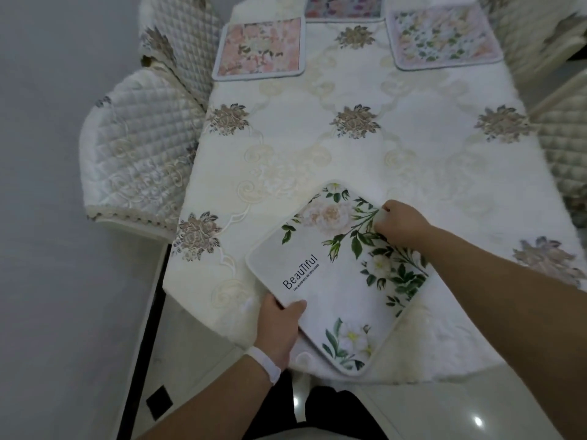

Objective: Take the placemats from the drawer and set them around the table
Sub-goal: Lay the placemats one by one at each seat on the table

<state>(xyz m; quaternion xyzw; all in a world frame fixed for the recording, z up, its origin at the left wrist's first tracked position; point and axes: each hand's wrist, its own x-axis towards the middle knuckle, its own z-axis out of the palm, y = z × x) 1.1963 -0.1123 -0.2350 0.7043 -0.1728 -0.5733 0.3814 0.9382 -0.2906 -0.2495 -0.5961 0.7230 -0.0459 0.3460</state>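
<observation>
The white placemat [336,274] lies on the near end of the table [349,160], turned like a diamond: 1 corner points away toward the table's middle, the opposite corner hangs at the near edge, close to the person. Its printed word runs up and to the right, so its edges sit skewed to the table's edges.

The left hand [279,325] has its grip closed on the near-left edge, thumb on top and fingers underneath, by the look of it. The right hand [403,223] pinches the far-right edge near the green leaves, fingers bunched tight on the cloth. So the 2 grips sit on opposite sides of the mat, left hand nearer the body, right hand farther out over the table, and the mat spans between them.

3 other mats already lie at the far end: a pink mat [260,47] on the left, a floral mat [444,38] on the right, and a third mat [343,6] at the far edge, partly cut off.

The coming move likely turns on the skew: the left hand would draw back and the right push out to square the mat with the near edge. Both hands look equally placed for that.
</observation>
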